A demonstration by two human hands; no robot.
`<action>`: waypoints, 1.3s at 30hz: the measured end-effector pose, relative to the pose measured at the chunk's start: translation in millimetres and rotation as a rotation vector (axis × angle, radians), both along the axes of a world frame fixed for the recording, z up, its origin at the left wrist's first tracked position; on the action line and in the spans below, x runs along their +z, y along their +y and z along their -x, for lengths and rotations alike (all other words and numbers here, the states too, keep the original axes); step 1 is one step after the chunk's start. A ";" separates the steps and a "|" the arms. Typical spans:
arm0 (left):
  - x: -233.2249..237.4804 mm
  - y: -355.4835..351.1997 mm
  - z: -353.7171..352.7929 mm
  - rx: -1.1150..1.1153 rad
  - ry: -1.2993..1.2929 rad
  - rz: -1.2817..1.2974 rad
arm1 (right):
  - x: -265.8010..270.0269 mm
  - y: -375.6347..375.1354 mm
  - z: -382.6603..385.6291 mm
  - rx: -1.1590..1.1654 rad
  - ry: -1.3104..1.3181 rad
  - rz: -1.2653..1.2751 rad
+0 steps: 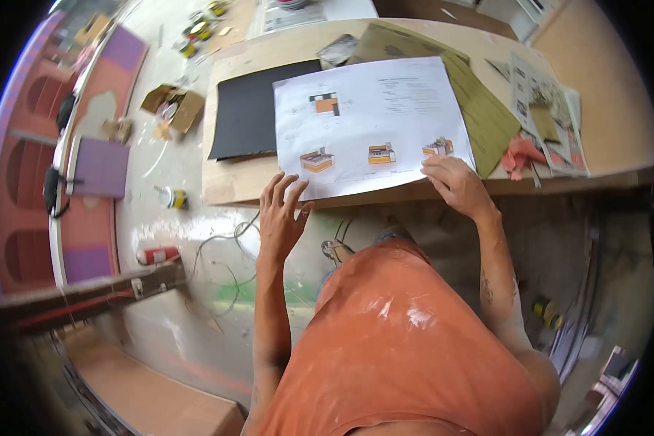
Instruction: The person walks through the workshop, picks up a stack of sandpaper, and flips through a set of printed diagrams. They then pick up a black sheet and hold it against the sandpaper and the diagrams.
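A large white printed drawing sheet [370, 131] lies on the workbench, showing a small coloured plan, lines of text and three pictures of a counter-like unit. My left hand [280, 218] is at the sheet's lower left corner, fingers spread and stretched out, with nothing in them. Over the lower right part, my right hand [459, 187] has its fingers bent and pressed together on the sheet near its edge. Beneath the sheet, black sandpaper-like sheets [243, 109] stick out on the left and olive-green sheets [487, 120] on the right.
The wooden workbench [232, 178] also bears a newspaper [519, 80] and a crumpled pink cloth [522, 156] at right. On the floor are a cardboard box [185, 109], a paint can [173, 197], a red cylinder [158, 255] and a loose cable [225, 236]. Pink-and-purple cabinetry [98, 167] stands left.
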State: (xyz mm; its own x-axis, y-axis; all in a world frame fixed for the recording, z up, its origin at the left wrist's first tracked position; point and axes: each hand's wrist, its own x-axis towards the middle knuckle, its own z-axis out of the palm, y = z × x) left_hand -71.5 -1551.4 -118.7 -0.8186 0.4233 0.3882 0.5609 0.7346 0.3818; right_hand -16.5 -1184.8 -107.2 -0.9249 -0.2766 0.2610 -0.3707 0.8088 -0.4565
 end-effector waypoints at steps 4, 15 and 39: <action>-5.6 -11.1 27.2 -0.215 -0.007 0.056 | 12.7 -10.3 3.9 -0.134 0.093 0.009; 74.7 -11.3 91.6 -0.202 -0.777 -0.272 | 72.7 -9.9 61.0 -0.288 0.415 -0.197; 128.4 19.4 221.0 0.204 0.118 -0.599 | -15.7 -16.3 -10.4 -0.299 -0.141 -0.069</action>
